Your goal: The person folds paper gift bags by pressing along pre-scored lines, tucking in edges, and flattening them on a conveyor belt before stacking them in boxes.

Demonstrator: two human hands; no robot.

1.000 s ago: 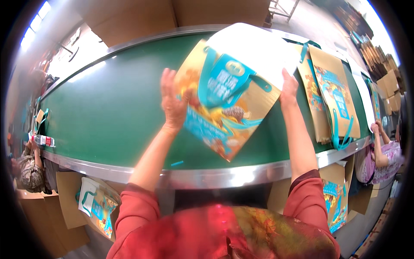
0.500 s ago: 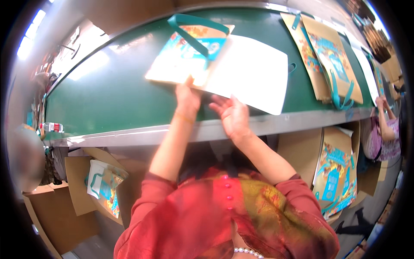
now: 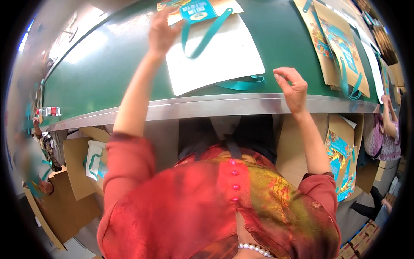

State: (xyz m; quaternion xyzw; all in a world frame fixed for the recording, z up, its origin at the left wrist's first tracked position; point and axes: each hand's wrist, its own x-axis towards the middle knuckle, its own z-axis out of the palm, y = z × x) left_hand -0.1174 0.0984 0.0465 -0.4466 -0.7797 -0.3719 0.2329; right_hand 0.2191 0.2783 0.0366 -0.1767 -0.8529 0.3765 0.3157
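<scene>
A paper carrier bag lies on the green table [image 3: 114,73], its white panel [image 3: 215,54] facing up and its printed tan-and-teal part [image 3: 200,11] at the far side. One teal ribbon handle [image 3: 207,41] loops over the white panel. Another teal handle [image 3: 241,83] sticks out under the near edge. My left hand [image 3: 161,34], slightly blurred, is at the bag's far left corner with thumb and fingers apart; whether it touches the paper I cannot tell. Off the bag's right corner, my right hand [image 3: 295,90] hovers near the table's front edge, fingers loosely bent, holding nothing.
Printed bags [image 3: 343,47] with teal handles lie at the table's right. Below the metal edge [image 3: 207,105] stand cartons holding bags, one at right [image 3: 302,146], one at left [image 3: 77,159]. A bottle [image 3: 52,111] lies far left. Other people work at both sides.
The bag's printed part has gone from the left to the far side, and the white panel now lies nearer me. My left hand moved up and left; my right hand moved right, away from the bag.
</scene>
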